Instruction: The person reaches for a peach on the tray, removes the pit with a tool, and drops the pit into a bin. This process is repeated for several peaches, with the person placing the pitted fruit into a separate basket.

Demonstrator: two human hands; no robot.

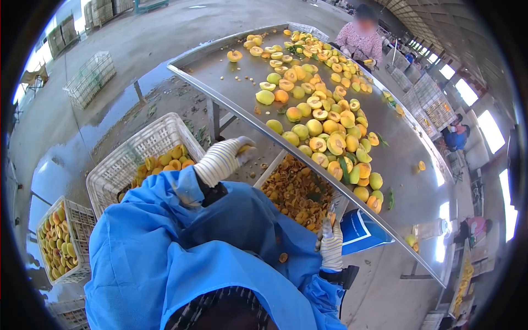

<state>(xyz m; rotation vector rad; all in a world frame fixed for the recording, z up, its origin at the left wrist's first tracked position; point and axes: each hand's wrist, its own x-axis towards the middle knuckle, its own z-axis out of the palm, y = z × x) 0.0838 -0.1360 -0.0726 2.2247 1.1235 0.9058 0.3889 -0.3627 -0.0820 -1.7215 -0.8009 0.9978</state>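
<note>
My left hand (225,158), in a striped knit glove, is held beside the table's near edge with its fingers curled around a bit of yellow peach (245,148). My right hand (331,247), gloved alike, is closed low under the table edge on a slim metal pitting tool (333,207), and a bit of orange fruit shows at its fingertips. Just left of that hand, a crate of brown pits and scraps (297,190) sits partly beneath the table. Whole and halved yellow peaches (330,126) are heaped on the metal table (231,82).
A white crate (173,124) with peach halves stands to my left, another full crate (82,236) beyond it. A blue bag (363,231) hangs by the near table edge. Across the table works a person (360,38). Stacked crates (429,102) stand at right.
</note>
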